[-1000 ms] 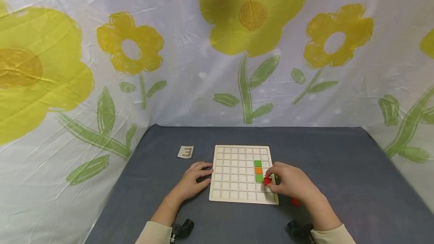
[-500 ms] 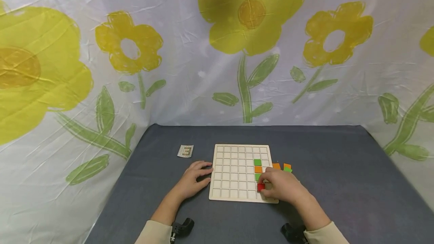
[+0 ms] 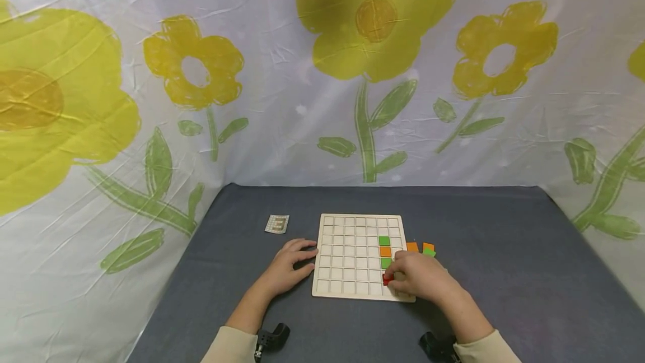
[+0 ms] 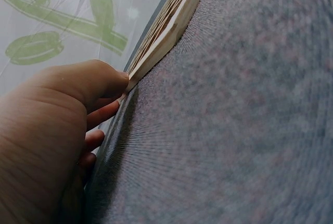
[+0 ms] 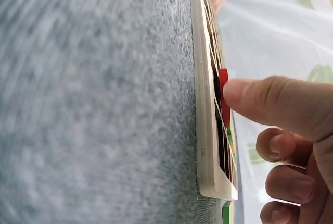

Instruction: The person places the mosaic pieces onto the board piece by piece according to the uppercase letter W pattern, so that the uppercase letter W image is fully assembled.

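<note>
A pale wooden grid board (image 3: pixel 347 256) lies on the dark table. My right hand (image 3: pixel 418 276) is over its lower right part, thumb and forefinger at a small red square tile (image 3: pixel 386 280). In the right wrist view the thumb presses against the face of the red tile (image 5: pixel 223 99), which stands slightly proud of the grid; the other fingers are curled. Directly above it in the same column sit a green tile (image 3: pixel 386 263), an orange tile (image 3: pixel 385 251) and another green tile (image 3: pixel 384 240). My left hand (image 3: pixel 287 266) rests with spread fingertips at the board's left edge.
A small card (image 3: pixel 277 224) printed with a grid pattern lies beyond the left hand. Right of the board are loose tiles: an orange tile (image 3: pixel 412 247), and a green tile (image 3: pixel 429 252) beside another orange one; the right hand hides part of that area.
The right hand has carried the red tile left and nearer, from the board's right side to the cell below the lower green tile. Over the last half second it barely moves. The left hand stays.
</note>
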The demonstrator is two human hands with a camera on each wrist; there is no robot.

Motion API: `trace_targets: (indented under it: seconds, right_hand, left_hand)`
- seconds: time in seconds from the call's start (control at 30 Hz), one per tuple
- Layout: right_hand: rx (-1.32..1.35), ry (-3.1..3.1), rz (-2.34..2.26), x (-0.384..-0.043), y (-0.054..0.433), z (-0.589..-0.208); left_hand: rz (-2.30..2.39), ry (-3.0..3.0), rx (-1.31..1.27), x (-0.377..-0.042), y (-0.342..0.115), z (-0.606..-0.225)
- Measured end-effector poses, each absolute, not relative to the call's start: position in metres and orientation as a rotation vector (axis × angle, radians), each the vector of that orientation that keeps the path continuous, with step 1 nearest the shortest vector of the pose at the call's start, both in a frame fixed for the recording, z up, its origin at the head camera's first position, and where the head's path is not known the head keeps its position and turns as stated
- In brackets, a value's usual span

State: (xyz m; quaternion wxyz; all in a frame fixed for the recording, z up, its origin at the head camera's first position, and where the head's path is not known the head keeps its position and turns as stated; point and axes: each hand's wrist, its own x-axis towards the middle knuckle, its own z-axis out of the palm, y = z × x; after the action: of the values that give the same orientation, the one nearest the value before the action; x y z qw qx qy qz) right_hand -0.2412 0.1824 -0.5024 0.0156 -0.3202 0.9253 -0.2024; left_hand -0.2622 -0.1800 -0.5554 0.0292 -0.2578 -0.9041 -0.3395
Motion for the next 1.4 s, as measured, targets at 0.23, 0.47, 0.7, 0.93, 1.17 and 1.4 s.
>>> trace_targets:
  seconds: [0.23, 0.47, 0.7, 0.93, 1.17, 1.4]
  right_hand:
    - [-0.996, 2.899, -0.653, -0.243, 0.184, -0.505]
    - [-0.986, 2.928, -0.673, -0.245, 0.186, -0.506]
    - [-0.936, 2.892, -0.76, -0.246, 0.192, -0.502]
    - [-0.691, 2.971, -0.791, -0.247, 0.212, -0.491]
    - [-0.524, 2.968, -0.835, -0.255, 0.238, -0.488]
    - [-0.505, 3.0, -0.784, -0.262, 0.258, -0.497]
  left_hand:
    - [-1.037, -2.784, -0.814, -0.263, -0.179, -0.553]
    - [-1.037, -2.777, -0.819, -0.265, -0.179, -0.553]
    - [-1.039, -2.784, -0.81, -0.264, -0.179, -0.554]
    - [-1.041, -2.791, -0.787, -0.264, -0.179, -0.556]
    - [-1.044, -2.792, -0.778, -0.264, -0.179, -0.557]
    - [-1.036, -2.793, -0.785, -0.264, -0.18, -0.558]
